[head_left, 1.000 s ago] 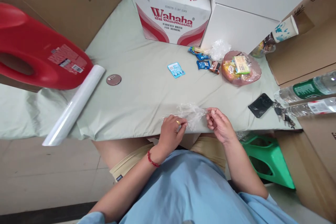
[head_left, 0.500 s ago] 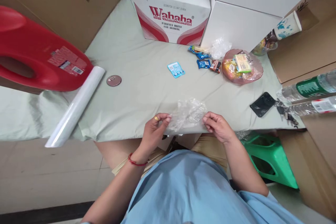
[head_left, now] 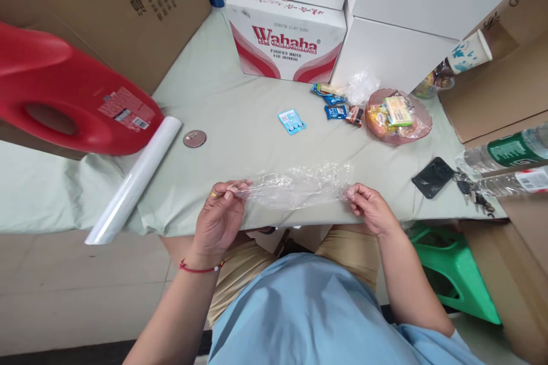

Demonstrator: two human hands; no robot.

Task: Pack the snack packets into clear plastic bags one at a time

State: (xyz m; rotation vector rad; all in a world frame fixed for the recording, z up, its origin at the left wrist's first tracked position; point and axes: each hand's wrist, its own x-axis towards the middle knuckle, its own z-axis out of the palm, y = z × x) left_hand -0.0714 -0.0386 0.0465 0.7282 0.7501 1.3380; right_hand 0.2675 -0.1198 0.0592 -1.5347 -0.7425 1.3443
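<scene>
**Clear plastic [head_left: 295, 185] spread between two hands at a cloth-covered table [head_left: 244, 125]**

At far left, a red jug [head_left: 85, 97] sits in front of a brown carton [head_left: 107, 23], with a white roll [head_left: 135, 182] lying aslant beside it, its lower end at the table's near edge. A round disc [head_left: 194, 138] lies flat to the roll's right. The left hand [head_left: 218, 217], ringed and with a red bracelet [head_left: 201, 268] at the wrist, pinches one end of the plastic between thumb and fingers. The creased sheet extends across the table's front edge, before a person in a blue shirt [head_left: 282, 313]; whether it touches the cloth cannot be told. Behind it lie a blue packet [head_left: 292, 121] and, farther back, a Wahaha box [head_left: 291, 48]. Small snacks [head_left: 336, 112] rest near a pink bowl [head_left: 400, 140] of wrapped treats. The right hand [head_left: 372, 208] grips the sheet's other end between thumb and fingertips. At right, a flat black item [head_left: 433, 177] lies beside keys [head_left: 471, 188], near two bottles [head_left: 518, 151]; a green stool [head_left: 464, 274] stands below.
</scene>
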